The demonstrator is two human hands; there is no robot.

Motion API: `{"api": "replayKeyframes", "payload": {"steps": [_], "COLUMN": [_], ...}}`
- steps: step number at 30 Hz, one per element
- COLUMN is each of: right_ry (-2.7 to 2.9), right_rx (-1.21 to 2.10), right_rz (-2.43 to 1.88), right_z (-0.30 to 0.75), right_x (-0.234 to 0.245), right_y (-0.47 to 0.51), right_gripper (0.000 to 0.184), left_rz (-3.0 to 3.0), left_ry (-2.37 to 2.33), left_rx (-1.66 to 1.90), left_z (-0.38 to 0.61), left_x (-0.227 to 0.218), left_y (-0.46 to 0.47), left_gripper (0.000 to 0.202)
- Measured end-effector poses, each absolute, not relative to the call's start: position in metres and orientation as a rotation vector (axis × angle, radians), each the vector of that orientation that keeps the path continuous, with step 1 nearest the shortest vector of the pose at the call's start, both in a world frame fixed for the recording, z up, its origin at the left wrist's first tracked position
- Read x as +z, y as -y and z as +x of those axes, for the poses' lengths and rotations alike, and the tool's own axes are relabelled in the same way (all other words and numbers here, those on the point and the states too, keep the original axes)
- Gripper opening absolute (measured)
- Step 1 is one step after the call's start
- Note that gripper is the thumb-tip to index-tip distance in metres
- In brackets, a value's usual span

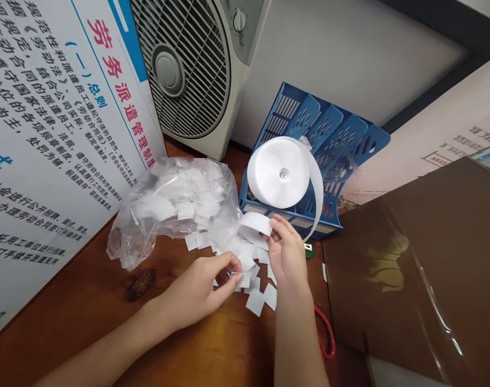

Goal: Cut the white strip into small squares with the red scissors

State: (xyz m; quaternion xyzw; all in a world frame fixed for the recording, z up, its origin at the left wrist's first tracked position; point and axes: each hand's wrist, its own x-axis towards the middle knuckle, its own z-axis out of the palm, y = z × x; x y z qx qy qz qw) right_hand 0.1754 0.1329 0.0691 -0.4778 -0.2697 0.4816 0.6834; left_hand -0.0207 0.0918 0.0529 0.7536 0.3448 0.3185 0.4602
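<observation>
A large roll of white tape (283,172) rests on the blue file rack, and its loose strip curves down on the right. My right hand (287,250) pinches the white strip (256,222) near its free end, which bends toward the left. Lower and to the left, my left hand (212,282) has thumb and forefinger closed on a small white square piece (243,279). Several cut white squares (256,302) lie scattered on the wooden table under and between my hands. Beside them, a clear plastic bag (180,199) bulges with more white squares.
Behind the roll stands the blue file rack (333,134). A box fan (188,70) is at the back, with a printed board (67,107) on the left. A brown cardboard box (422,258) bounds the right side. A red loop handle (329,338) shows beside my right forearm.
</observation>
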Motion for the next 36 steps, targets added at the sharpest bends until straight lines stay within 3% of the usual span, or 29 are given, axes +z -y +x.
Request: {"api": "replayKeyframes", "payload": {"steps": [6,12,19,28,32,36], "right_ry": [0.742,0.646,0.677,0.914,0.956,0.949], "right_rx": [1.581,1.411,0.952,1.179,1.247,1.229], "right_rz": [-1.023,-0.874,-0.869,-1.026,-0.930,-0.935], "right_z": [0.188,0.209,0.210,0.161,0.162,0.161], "right_x": [0.058,0.053,0.041,0.009,0.010,0.010], "right_y": [-0.085,-0.064,-0.045,-0.035,-0.034,-0.036], "right_gripper": [0.040,0.004,0.009,0.017,0.031,0.019], "left_rz": [1.665,1.517,1.373,1.546,1.497,1.385], "left_ry": [-0.798,-0.827,-0.712,-0.730,-0.705,-0.703], "left_rx": [0.851,0.811,0.784,0.956,0.953,0.965], "left_z": [-0.019,-0.015,-0.013,-0.017,-0.015,-0.012], "left_x": [0.048,0.045,0.046,0.042,0.044,0.044], "left_y": [-0.092,-0.092,-0.087,-0.083,-0.082,-0.080], "left_gripper": [0.011,0.018,0.019,0.005,0.004,0.005]}}
